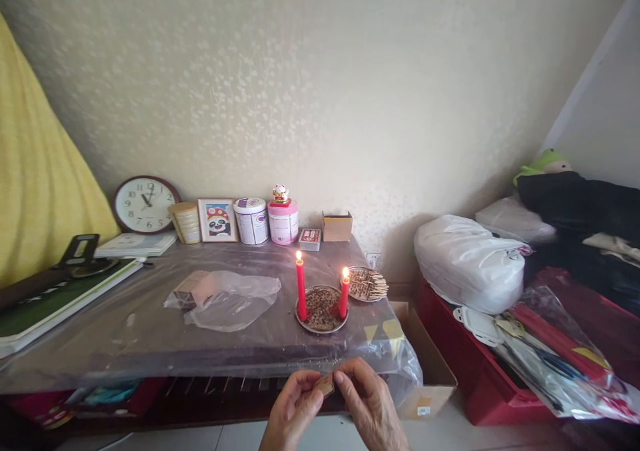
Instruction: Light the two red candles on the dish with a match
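Low in the view, in front of the table's edge, my left hand (295, 405) and my right hand (367, 401) meet with fingers pinched around a small brown object (326, 385), which may be a little box. Beyond them, on the plastic-covered table (150, 344), a round metal dish (323, 311) holds two lit red candles: a taller one (301, 289) on the left and a shorter one (344, 295) on the right. A second dish (367, 284) with several thin sticks lies just behind it.
A crumpled clear plastic bag (225, 299) lies left of the candles. Along the wall stand a clock (145, 203), a framed picture (217, 219), tins (251, 220), a small red box (310, 239) and a cardboard box (337, 226). White bags (467, 261) and bedding pile up at right.
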The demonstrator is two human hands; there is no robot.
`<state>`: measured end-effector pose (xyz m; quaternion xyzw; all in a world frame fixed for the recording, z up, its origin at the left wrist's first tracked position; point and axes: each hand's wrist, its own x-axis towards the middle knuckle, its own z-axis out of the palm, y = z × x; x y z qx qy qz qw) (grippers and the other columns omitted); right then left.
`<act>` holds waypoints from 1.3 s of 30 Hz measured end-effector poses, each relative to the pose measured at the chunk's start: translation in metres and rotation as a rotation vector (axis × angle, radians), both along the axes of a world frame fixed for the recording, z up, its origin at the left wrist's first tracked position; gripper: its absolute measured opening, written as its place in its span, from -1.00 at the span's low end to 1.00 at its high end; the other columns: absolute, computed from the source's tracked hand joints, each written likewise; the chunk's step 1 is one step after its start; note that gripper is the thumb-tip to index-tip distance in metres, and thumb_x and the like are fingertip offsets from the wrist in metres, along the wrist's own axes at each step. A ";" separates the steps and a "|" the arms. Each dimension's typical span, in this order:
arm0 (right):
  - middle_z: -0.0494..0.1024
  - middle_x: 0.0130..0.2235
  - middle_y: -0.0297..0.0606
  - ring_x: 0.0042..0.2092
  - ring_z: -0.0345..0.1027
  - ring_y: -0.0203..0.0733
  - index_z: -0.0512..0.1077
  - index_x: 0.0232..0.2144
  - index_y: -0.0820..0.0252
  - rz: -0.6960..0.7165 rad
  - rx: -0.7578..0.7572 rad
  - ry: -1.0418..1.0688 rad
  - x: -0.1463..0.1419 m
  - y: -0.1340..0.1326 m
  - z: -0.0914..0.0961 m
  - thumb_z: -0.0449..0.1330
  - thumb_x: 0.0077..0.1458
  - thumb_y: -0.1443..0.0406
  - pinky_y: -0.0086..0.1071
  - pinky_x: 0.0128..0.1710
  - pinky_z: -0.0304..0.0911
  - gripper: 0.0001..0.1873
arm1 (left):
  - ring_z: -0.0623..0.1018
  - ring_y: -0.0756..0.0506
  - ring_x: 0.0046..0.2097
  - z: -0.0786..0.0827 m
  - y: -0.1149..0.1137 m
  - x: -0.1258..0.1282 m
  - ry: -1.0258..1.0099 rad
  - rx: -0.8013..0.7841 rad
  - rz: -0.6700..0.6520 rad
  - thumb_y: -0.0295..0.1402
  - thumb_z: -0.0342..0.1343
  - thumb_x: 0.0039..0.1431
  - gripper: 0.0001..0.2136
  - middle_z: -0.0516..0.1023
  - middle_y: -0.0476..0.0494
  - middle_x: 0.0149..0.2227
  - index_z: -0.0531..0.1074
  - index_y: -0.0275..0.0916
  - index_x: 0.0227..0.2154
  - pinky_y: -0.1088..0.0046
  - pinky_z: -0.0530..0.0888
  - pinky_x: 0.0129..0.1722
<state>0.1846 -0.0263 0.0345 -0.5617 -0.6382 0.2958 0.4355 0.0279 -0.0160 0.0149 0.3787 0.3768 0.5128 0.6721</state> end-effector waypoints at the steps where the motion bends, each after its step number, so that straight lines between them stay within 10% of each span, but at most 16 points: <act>1: 0.50 -0.38 -0.26 -0.32 0.37 -0.18 0.47 -0.41 0.16 0.017 0.005 0.003 -0.002 -0.002 -0.004 0.02 0.19 -0.01 -0.40 -0.29 0.27 -0.58 | 0.55 -0.23 -0.15 0.001 -0.001 -0.001 0.021 0.031 -0.007 -0.07 0.31 -0.16 -0.65 0.64 -0.19 -0.28 0.51 -0.20 -0.35 0.25 0.40 -0.13; 39: 0.42 -0.38 -0.32 -0.39 0.26 -0.22 0.40 -0.20 0.08 0.167 -0.138 0.109 0.005 -0.009 -0.007 0.12 0.04 -0.10 -0.39 -0.37 0.24 -0.55 | 0.54 -0.21 -0.25 -0.012 -0.002 0.004 0.120 0.144 -0.057 -0.08 0.30 -0.13 -0.62 0.60 -0.22 -0.34 0.43 -0.19 -0.29 0.27 0.41 -0.21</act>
